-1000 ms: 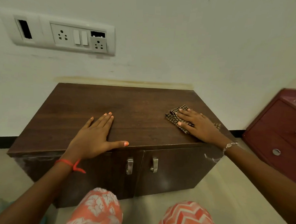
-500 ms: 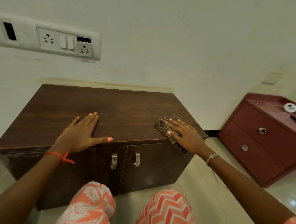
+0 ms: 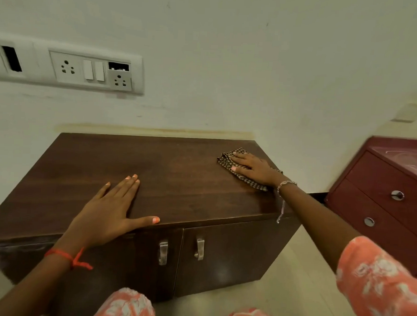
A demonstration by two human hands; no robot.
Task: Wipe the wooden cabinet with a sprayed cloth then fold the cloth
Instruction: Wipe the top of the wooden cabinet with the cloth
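My right hand point(image 3: 256, 168) lies flat on the cloth point(image 3: 242, 168), fingers stretched out and close together, pressing it onto the top of the wooden cabinet point(image 3: 177, 180) rather than gripping it. The cloth is a small piece of woven fabric in a fine brown-and-cream check, bunched into soft folds at its left edge and trailing out from under my wrist. It sits near the back right corner of the cabinet top, its near end close to the right edge.

My left hand point(image 3: 108, 215) is spread open, palm down, on the bare wood near the front edge, fingers straight and the thumb pointing along that edge; it holds nothing. A twisted red thread point(image 3: 68, 256) is knotted around that wrist, and a thin metal bracelet point(image 3: 287, 184) circles the right one.

The cabinet is a low rectangular box in dark brown wood with a smooth, faintly glossy top showing long straight grain. Its front has two flat doors, each with a small metal handle point(image 3: 163, 252) beside the centre seam. To the right stands a dark red chest of drawers point(image 3: 382, 181) with round metal knobs. On the pale wall above, a long white plastic socket panel point(image 3: 67, 67) carries sockets and rocker switches.
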